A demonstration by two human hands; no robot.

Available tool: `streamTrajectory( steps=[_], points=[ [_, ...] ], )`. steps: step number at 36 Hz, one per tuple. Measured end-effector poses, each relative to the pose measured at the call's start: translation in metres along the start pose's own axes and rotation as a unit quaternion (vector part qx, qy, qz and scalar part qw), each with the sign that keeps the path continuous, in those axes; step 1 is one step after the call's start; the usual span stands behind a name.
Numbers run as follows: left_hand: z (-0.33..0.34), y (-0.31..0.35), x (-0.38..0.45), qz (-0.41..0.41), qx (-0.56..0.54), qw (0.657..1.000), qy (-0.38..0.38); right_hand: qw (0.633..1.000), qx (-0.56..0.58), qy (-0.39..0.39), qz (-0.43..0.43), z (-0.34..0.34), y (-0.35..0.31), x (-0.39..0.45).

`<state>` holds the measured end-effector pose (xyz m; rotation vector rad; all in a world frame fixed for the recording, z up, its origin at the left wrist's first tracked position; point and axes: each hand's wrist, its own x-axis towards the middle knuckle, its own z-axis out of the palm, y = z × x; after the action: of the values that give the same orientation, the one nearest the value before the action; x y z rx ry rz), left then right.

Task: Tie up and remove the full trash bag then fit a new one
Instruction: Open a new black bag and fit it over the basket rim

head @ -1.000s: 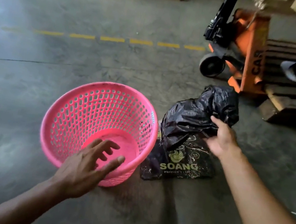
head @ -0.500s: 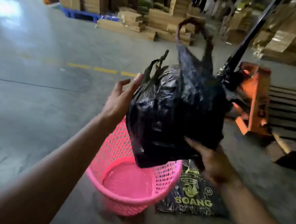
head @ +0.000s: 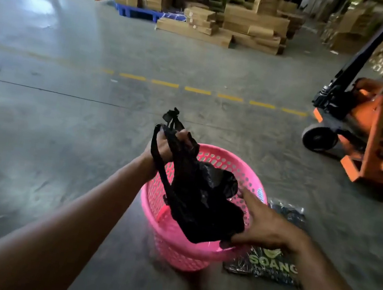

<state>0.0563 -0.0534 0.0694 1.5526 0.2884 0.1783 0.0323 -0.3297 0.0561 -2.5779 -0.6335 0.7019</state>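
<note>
Black trash bag point(head: 198, 203) held over the mouth of the pink perforated basket point(head: 170, 243), hanging partly down inside it. Left hand point(head: 167, 147) raised above the basket's far rim, grip closed around the bag's gathered top, one handle loop draped down past the wrist and a knotted tuft sticking up beyond the fingers. Right hand point(head: 265, 226) at the bag's lower right side, fingers spread and pressed against the plastic, grip wide rather than clenched. Basket upright on the grey concrete floor point(head: 62, 138). Flat printed packet point(head: 269, 263) on the floor just beside the basket, to its right. Orange pallet jack point(head: 364, 131) well apart at the right, stacked cardboard boxes point(head: 228, 26) far behind a dashed yellow line point(head: 213, 94).
</note>
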Motion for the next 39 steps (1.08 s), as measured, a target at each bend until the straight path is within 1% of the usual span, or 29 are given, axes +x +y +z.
streamTrajectory(
  steps=[1,2,4,6,7,9,11,13,14,15,17,20,22,24,26,28,29,30,32,33,35,36,39],
  points=[
    [-0.002,0.000,0.000,0.003,-0.002,1.000,0.014,1.000,-0.011,0.005,-0.002,-0.004,0.000,-0.003],
    [-0.006,0.000,-0.002,-0.006,0.007,0.999,0.032,0.999,-0.019,0.031,-0.016,-0.008,-0.002,-0.006],
    [-0.012,-0.001,-0.005,-0.036,0.001,0.997,0.065,0.991,-0.014,0.116,-0.068,-0.014,-0.016,-0.014],
    [-0.013,-0.002,-0.012,-0.046,-0.028,0.997,0.059,0.970,-0.004,0.204,-0.130,-0.013,-0.043,-0.022],
    [-0.011,-0.002,-0.015,-0.052,-0.044,0.996,0.055,0.960,-0.002,0.231,-0.159,-0.008,-0.058,-0.025],
    [-0.008,-0.002,-0.023,-0.064,-0.075,0.994,0.043,0.949,-0.010,0.250,-0.190,0.011,-0.089,-0.028],
    [-0.005,-0.003,-0.031,-0.063,-0.084,0.994,0.022,0.946,-0.059,0.256,-0.188,0.034,-0.109,-0.025],
    [-0.006,-0.003,-0.036,-0.051,-0.082,0.995,0.022,0.942,-0.085,0.268,-0.183,0.048,-0.107,-0.011],
    [-0.008,-0.004,-0.037,-0.050,-0.081,0.995,0.035,0.942,-0.068,0.276,-0.180,0.049,-0.100,-0.006],
    [-0.011,-0.004,-0.039,-0.047,-0.073,0.995,0.051,0.942,-0.035,0.287,-0.170,0.046,-0.090,-0.001],
    [-0.019,-0.007,-0.040,-0.043,-0.054,0.994,0.087,0.935,0.025,0.334,-0.119,0.034,-0.065,0.009],
    [-0.036,-0.011,-0.041,-0.040,-0.035,0.985,0.162,0.908,0.060,0.414,-0.010,0.010,-0.025,0.022],
    [-0.047,-0.009,-0.043,-0.023,-0.021,0.978,0.207,0.887,0.092,0.449,0.056,-0.003,0.000,0.030],
    [-0.056,-0.005,-0.043,-0.012,-0.028,0.976,0.216,0.863,0.148,0.471,0.106,-0.009,0.019,0.034],
    [-0.063,-0.001,-0.043,-0.018,-0.056,0.979,0.193,0.835,0.215,0.488,0.138,-0.014,0.028,0.035],
    [-0.067,0.002,-0.045,-0.027,-0.107,0.982,0.156,0.811,0.261,0.500,0.154,-0.018,0.029,0.034],
    [-0.067,0.002,-0.047,-0.026,-0.130,0.981,0.141,0.806,0.270,0.506,0.150,-0.020,0.028,0.034],
    [-0.066,0.003,-0.048,-0.020,-0.144,0.981,0.131,0.804,0.271,0.511,0.138,-0.022,0.027,0.034],
    [-0.063,0.003,-0.052,0.001,-0.134,0.985,0.111,0.808,0.278,0.511,0.095,-0.025,0.022,0.036],
    [-0.060,0.005,-0.054,0.013,-0.122,0.988,0.096,0.816,0.291,0.495,0.070,-0.026,0.019,0.036],
    [-0.053,0.010,-0.058,0.030,-0.100,0.992,0.067,0.830,0.347,0.436,0.020,-0.031,0.010,0.035],
    [-0.051,0.013,-0.059,0.033,-0.090,0.994,0.057,0.830,0.386,0.403,-0.003,-0.035,0.007,0.034],
    [-0.057,0.021,-0.058,0.031,-0.070,0.995,0.061,0.805,0.504,0.309,-0.059,-0.047,0.003,0.029]
  ],
)
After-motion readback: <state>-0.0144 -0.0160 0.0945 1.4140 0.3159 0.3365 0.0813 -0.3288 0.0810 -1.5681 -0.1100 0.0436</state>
